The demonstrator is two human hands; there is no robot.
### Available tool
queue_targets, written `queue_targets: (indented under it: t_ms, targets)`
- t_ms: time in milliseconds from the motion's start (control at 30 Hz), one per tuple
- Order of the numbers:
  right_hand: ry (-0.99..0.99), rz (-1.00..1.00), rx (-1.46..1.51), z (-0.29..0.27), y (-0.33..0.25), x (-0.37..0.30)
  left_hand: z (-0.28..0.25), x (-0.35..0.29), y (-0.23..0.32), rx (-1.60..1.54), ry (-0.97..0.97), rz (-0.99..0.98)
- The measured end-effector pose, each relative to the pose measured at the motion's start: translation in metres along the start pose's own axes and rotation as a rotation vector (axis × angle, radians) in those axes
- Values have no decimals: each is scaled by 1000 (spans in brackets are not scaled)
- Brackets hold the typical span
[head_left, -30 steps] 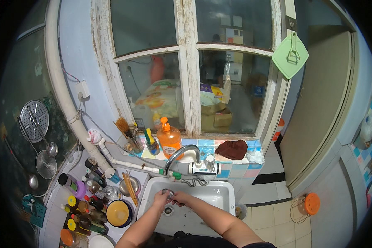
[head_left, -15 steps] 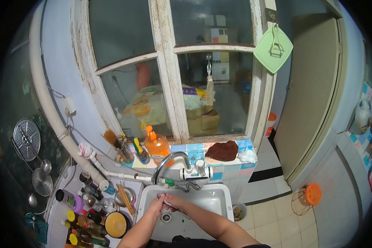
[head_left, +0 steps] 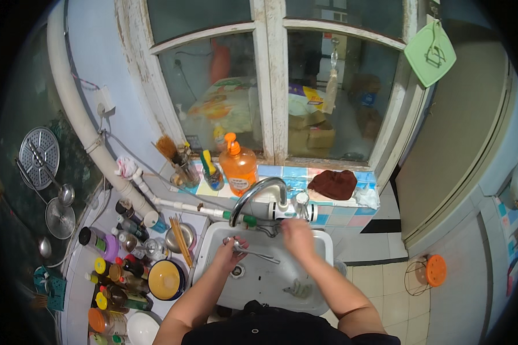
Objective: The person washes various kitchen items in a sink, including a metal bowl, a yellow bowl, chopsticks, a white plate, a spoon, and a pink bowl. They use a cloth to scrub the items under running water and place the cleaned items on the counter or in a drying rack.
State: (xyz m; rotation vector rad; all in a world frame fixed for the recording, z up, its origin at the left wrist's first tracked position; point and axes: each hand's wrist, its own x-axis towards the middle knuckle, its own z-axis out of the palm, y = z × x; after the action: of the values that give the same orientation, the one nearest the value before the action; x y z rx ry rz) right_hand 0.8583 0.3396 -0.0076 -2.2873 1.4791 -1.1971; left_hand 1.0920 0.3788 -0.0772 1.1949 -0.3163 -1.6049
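Over the white sink, my left hand is closed around metal spoons, their thin handles pointing right across the basin. Exactly how many there are is hard to make out. My right hand is blurred by motion at the back rim of the sink, just below the white tap base and its lever. Its fingers are smeared. The curved chrome spout arches above my left hand. A crumpled greyish cloth lies in the basin's front right, and the drain shows beside my left wrist.
An orange pump bottle, a sponge in a glass and a brown cloth line the tiled ledge. Left of the sink crowd several bottles, a yellow bowl and chopsticks on a metal bowl. An orange stool stands right.
My hands have parted: the left keeps the spoons, while the right has moved right and back toward the tap. The greyish cloth now shows in the basin. The view has tilted down.
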Motion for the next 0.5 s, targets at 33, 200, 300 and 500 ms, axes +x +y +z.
queue_targets:
  t_ms: [33, 200, 300, 500]
  targets:
    - [108, -36, -33, -14, 6, 9, -1, 2, 0, -4, -19, 6]
    - [113, 85, -391, -26, 35, 39, 2, 13, -6, 2, -70, 1]
    - [-181, 258, -472, -15, 39, 48, 13, 9, -3, 56, -86, 41]
    - [-302, 72, -627, -11, 60, 50, 21, 2, 12, 76, -99, 63]
